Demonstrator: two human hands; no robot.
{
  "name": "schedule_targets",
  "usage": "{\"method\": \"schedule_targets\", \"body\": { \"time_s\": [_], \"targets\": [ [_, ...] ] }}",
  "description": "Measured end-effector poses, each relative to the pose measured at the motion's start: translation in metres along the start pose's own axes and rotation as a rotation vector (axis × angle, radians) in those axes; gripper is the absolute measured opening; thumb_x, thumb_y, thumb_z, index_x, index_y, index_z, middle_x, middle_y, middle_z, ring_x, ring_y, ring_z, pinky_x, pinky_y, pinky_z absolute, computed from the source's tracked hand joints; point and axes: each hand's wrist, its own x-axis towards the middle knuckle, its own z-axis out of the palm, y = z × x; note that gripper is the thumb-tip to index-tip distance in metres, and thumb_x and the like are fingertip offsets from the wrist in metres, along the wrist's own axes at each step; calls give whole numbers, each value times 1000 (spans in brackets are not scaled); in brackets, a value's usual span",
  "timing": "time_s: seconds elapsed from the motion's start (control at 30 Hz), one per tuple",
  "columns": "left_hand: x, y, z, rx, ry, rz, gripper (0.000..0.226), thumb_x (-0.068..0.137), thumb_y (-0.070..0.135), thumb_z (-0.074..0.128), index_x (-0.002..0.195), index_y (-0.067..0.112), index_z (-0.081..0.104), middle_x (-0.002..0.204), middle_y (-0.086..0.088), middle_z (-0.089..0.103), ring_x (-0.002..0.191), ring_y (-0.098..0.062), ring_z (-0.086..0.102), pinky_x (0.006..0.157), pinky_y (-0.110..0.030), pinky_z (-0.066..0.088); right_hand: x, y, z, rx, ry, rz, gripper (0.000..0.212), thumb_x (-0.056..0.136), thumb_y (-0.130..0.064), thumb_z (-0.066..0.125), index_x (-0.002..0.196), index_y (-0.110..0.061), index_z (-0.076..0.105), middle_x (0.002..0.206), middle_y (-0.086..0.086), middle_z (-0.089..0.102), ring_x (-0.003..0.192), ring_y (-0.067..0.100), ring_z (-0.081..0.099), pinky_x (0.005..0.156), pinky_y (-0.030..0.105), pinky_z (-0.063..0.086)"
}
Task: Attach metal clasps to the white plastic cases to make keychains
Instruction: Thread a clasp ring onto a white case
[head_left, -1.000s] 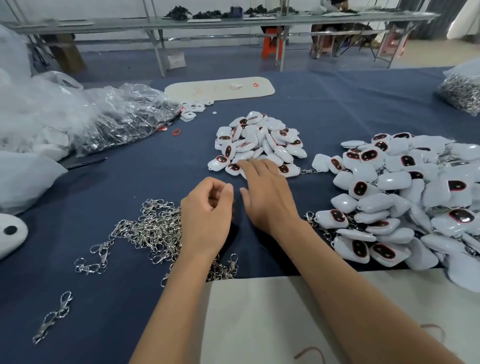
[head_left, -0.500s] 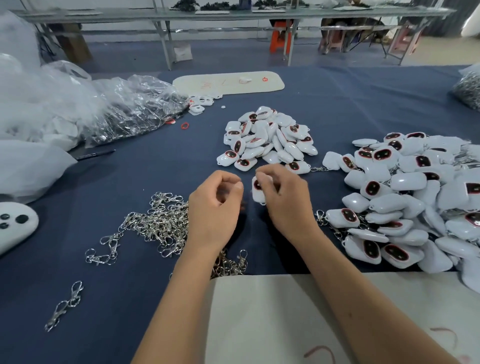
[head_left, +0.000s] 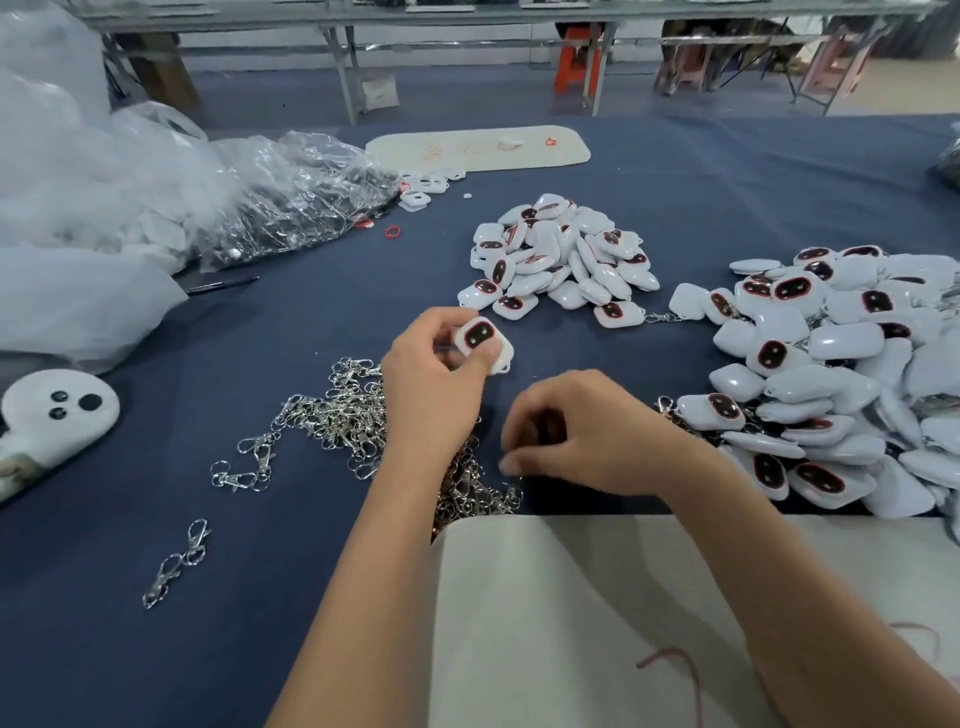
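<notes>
**Q:** Left hand (head_left: 434, 387) doing what, exactly?

**A:** Pinching one white case (head_left: 482, 340) between thumb and fingers, dark red-rimmed face up, lifted over the blue tabletop (head_left: 291, 332) near its middle. Right hand (head_left: 592, 434) sitting just beside it toward the near edge, fingers curled down over the end of the clasp pile (head_left: 343, 415). Can't tell whether anything is actually pinched in there, too blurry and hidden by the knuckles.

**Q:** And the rest of the parts?

**A:** Loose silver clasps tangled left of the hands, running under the left wrist. Two linked stray clasps (head_left: 176, 564) lying apart toward the near left corner. Small heap of bare cases (head_left: 558, 257) just past the hands toward the far edge. Bigger heap (head_left: 841, 374) along the right edge, clasps poking out here and there. Crinkled clear bags (head_left: 291, 197) at the far left. Pale board (head_left: 597, 623) against the near edge, under the forearms.
</notes>
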Motion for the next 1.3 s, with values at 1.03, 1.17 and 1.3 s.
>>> {"method": "schedule_targets", "body": {
  "time_s": [1.03,1.17,1.3],
  "targets": [
    [-7,4,12,304,-295,169,13,83,19,84,94,23,79,97,5,66,82,6,57,70,-5,37,10,32,11,656,485,-16,19,95,6,66,97,-12,74,89,2,78,78,16,74,71,22,57],
    [-3,4,11,319,-281,135,10,81,23,86,83,23,76,82,9,61,67,8,50,62,-8,36,9,32,12,651,501,-23,26,90,11,67,100,-12,74,89,3,77,83,15,75,75,21,57],
    [-4,4,13,342,-282,115,16,81,30,85,74,25,72,79,8,60,62,1,48,58,-11,36,9,34,11,617,562,-20,25,91,8,68,101,-14,75,91,1,76,88,13,74,83,23,57]
  ]
}}
